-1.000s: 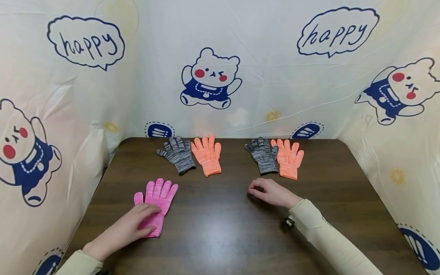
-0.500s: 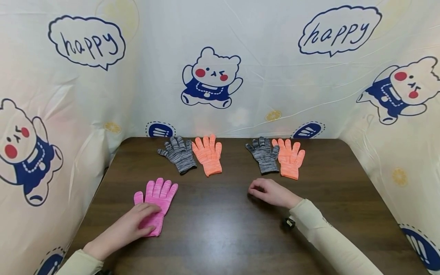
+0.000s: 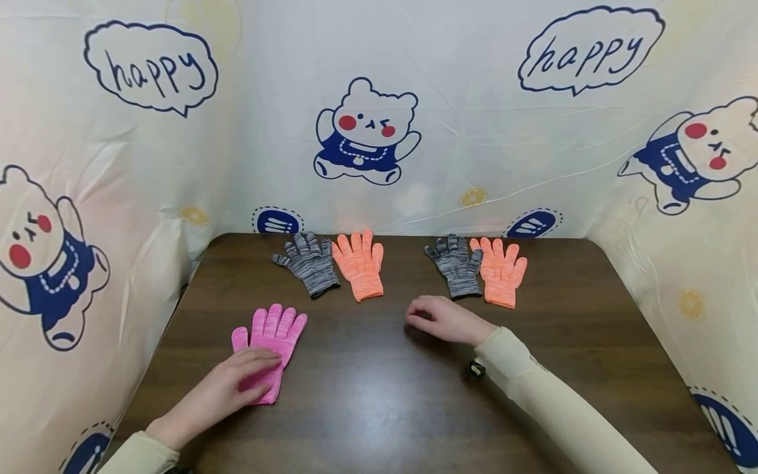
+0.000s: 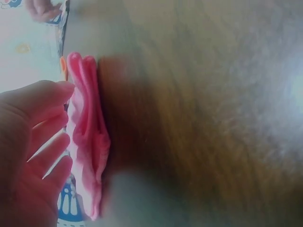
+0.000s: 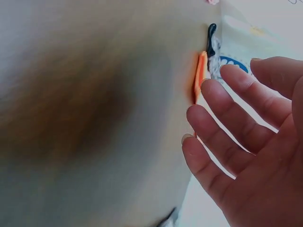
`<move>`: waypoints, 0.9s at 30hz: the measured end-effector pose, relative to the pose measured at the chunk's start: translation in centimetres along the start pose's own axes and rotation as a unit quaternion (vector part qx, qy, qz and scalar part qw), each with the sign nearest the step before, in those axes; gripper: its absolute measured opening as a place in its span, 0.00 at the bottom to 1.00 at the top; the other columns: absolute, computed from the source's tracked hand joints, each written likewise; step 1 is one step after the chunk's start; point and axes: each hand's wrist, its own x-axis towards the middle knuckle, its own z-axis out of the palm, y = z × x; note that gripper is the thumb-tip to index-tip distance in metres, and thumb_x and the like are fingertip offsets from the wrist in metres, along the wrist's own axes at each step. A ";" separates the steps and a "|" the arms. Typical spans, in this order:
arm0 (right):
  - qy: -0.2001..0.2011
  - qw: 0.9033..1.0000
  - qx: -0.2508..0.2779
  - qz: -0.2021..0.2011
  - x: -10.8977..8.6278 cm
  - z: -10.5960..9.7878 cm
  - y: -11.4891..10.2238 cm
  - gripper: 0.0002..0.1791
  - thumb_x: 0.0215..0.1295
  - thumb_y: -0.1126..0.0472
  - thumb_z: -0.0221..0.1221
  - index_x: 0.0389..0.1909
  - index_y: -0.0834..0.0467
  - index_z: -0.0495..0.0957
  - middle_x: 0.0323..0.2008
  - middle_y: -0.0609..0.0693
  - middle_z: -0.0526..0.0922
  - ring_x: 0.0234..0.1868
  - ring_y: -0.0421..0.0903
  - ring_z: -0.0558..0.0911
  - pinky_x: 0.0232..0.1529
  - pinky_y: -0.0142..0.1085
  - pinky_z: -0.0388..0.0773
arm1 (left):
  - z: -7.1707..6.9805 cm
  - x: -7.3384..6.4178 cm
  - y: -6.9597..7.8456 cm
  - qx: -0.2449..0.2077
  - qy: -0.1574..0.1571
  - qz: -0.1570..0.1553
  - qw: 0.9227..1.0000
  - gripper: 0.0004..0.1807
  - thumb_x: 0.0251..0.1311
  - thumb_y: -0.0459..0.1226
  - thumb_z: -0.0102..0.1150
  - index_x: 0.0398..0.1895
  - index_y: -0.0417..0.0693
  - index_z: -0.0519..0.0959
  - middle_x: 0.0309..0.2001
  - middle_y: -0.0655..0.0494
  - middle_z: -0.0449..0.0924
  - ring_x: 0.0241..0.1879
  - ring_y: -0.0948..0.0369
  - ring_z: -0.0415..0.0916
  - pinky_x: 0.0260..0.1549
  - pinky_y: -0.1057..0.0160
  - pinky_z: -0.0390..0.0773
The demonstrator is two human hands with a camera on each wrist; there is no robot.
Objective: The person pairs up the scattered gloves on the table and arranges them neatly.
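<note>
A pink knitted glove (image 3: 274, 336) lies flat on the left of the brown table, its fingers toward the back. Over its palm and cuff is my left hand (image 3: 222, 382), fingers loosely bent; in the left wrist view the fingertips (image 4: 64, 92) meet the glove's edge without curling round it. My right hand (image 3: 450, 319) hovers low over or rests on the tabletop right of centre, holding nothing. Its fingers (image 5: 208, 146) are relaxed and slightly spread in the right wrist view. The nearest things to it are a grey mottled glove (image 3: 454, 266) and an orange glove (image 3: 502, 273).
Another grey mottled glove (image 3: 308, 265) and an orange glove (image 3: 360, 266) lie side by side at the table's back, left of centre. A pale curtain (image 3: 468, 131) with printed bears encloses the brown table (image 3: 367, 395) on three sides.
My right hand has shifted a little to the left and slightly toward the back. My left hand has stayed on the pink glove, its fingers a touch straighter. The gloves lie as before.
</note>
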 end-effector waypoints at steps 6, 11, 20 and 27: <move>-0.012 0.999 -0.017 -0.030 3.7 -0.1 -1.3 0.11 0.79 0.58 0.56 0.49 0.58 0.85 0.43 0.46 0.84 0.42 0.41 0.80 0.50 0.41 0.81 | -0.1 -0.4 0.1 -0.017 -0.015 -0.032 0.999 0.30 0.47 0.30 0.81 0.58 0.43 0.86 0.57 0.48 0.86 0.57 0.50 0.83 0.65 0.84 0.56; -0.030 0.999 -0.005 -0.036 7.0 -0.6 -2.4 0.12 0.80 0.59 0.56 0.50 0.60 0.85 0.42 0.48 0.84 0.38 0.42 0.78 0.44 0.38 0.78 | -0.4 -0.5 -0.7 -0.052 -0.050 -0.044 0.996 0.27 0.53 0.34 0.79 0.59 0.44 0.86 0.59 0.48 0.85 0.60 0.53 0.82 0.62 0.85 0.60; -0.056 0.998 -0.013 -0.040 13.4 -0.2 -3.5 0.11 0.79 0.61 0.57 0.49 0.61 0.86 0.40 0.51 0.86 0.32 0.40 0.76 0.40 0.33 0.75 | -1.5 -0.4 -1.7 -0.102 -0.116 -0.055 0.987 0.25 0.64 0.45 0.71 0.62 0.46 0.84 0.64 0.46 0.82 0.65 0.60 0.78 0.60 0.85 0.63; -0.053 0.996 -0.061 -0.023 17.6 0.3 -5.2 0.11 0.79 0.62 0.56 0.48 0.61 0.85 0.39 0.50 0.84 0.36 0.42 0.77 0.45 0.34 0.77 | -1.6 -0.7 -1.4 -0.106 -0.115 -0.051 0.986 0.24 0.64 0.43 0.71 0.62 0.45 0.84 0.63 0.45 0.82 0.65 0.61 0.78 0.59 0.85 0.64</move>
